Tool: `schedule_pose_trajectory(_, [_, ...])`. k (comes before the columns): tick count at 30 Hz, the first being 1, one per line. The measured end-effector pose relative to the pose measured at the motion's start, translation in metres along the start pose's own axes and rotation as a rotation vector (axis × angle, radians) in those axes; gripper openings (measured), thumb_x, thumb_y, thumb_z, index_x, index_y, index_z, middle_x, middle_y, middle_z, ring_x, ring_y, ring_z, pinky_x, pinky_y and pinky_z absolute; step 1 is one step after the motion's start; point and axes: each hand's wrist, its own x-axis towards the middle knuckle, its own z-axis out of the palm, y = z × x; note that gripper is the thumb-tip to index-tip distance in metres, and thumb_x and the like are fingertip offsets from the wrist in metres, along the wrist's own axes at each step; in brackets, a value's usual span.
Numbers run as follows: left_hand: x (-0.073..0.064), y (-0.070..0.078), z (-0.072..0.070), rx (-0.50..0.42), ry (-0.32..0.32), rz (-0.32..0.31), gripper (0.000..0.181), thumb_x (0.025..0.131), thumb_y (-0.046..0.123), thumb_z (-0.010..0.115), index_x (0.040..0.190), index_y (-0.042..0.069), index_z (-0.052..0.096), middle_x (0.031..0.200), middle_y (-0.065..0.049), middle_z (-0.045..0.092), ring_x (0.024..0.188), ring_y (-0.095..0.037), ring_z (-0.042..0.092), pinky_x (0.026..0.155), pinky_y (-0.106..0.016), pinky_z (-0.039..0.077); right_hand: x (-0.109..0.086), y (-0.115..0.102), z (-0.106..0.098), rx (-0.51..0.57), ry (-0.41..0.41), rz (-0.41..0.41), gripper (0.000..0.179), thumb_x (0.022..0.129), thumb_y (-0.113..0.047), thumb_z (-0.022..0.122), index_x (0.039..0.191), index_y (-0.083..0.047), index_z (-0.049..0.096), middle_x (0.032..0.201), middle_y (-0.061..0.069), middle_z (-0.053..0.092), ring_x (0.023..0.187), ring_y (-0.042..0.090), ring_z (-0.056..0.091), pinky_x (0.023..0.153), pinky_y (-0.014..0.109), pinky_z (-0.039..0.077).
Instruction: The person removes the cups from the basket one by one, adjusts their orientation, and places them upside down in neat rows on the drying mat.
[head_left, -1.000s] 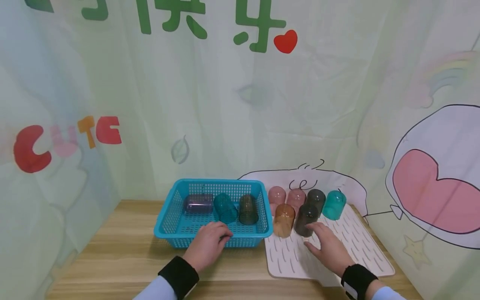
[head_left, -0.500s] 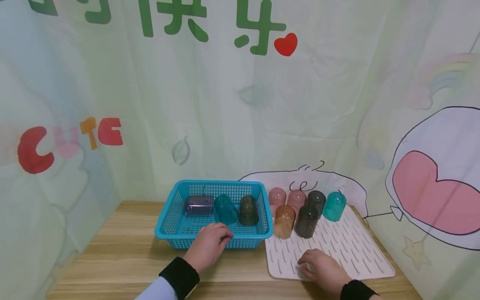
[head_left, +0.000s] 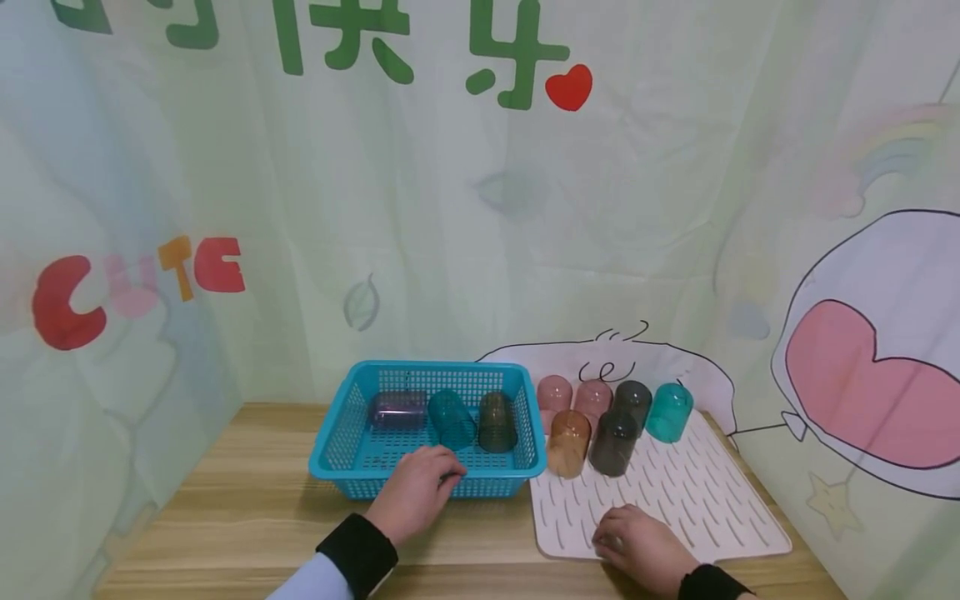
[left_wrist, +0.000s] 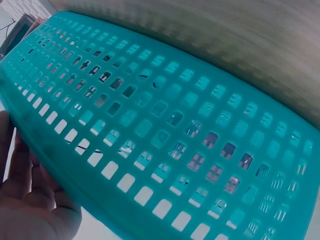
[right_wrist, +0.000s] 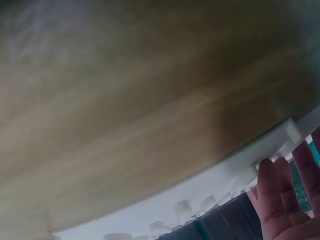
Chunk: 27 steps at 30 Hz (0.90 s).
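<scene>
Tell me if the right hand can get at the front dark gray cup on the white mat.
Likely yes: the right hand is at the near edge of the white mat, and no other cup stands between it and the front dark gray cup.

The left arm (head_left: 313, 577) slants forward and to the right. The left hand (head_left: 417, 493) is at its end, back up, fingers bent down. The right hand (head_left: 643, 546) is closer to the person and well apart from the left one. Its back is up too, and its fingers are loose and a little bent. The right wrist (head_left: 708, 582) is at the bottom of the head view.
</scene>
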Motion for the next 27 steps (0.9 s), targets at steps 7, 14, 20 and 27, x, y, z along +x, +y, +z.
schedule_pose_trajectory(7, [0.006, -0.005, -0.004, -0.046, -0.041, -0.015, 0.011, 0.091, 0.018, 0.063, 0.098, 0.017, 0.071, 0.098, 0.006, 0.065, 0.096, -0.014, 0.057, 0.086, -0.04, 0.052, -0.001, 0.0, 0.0, -0.007, 0.0, 0.006, 0.003, 0.085, -0.032, 0.07, 0.088, -0.031, 0.069, 0.089, -0.019, 0.061, 0.086, 0.003, 0.054, 0.077, 0.036, 0.053])
schedule_pose_trajectory(14, [0.019, -0.019, -0.013, -0.002, 0.012, -0.039, 0.009, 0.09, 0.017, 0.065, 0.097, 0.016, 0.07, 0.096, 0.004, 0.065, 0.095, -0.014, 0.057, 0.086, -0.038, 0.052, 0.001, 0.0, -0.004, 0.008, -0.035, 0.007, 0.005, 0.086, -0.032, 0.07, 0.09, -0.031, 0.068, 0.089, -0.018, 0.062, 0.085, 0.002, 0.055, 0.077, 0.036, 0.054])
schedule_pose_trajectory(20, [0.035, -0.032, -0.03, 0.067, 0.06, -0.029, 0.014, 0.09, 0.018, 0.065, 0.101, 0.012, 0.069, 0.101, -0.002, 0.067, 0.101, -0.021, 0.058, 0.092, -0.046, 0.049, 0.004, 0.001, -0.008, 0.021, -0.045, -0.006, 0.006, 0.085, -0.029, 0.071, 0.09, -0.027, 0.07, 0.088, -0.017, 0.062, 0.083, 0.002, 0.055, 0.075, 0.035, 0.054])
schedule_pose_trajectory(27, [0.053, -0.053, -0.046, 0.093, 0.018, -0.083, 0.022, 0.091, 0.015, 0.062, 0.111, 0.008, 0.065, 0.11, -0.009, 0.066, 0.105, -0.026, 0.056, 0.091, -0.048, 0.05, 0.007, -0.004, -0.011, 0.045, -0.063, 0.015, 0.005, 0.083, -0.026, 0.072, 0.088, -0.026, 0.071, 0.085, -0.017, 0.062, 0.08, 0.001, 0.054, 0.075, 0.034, 0.054])
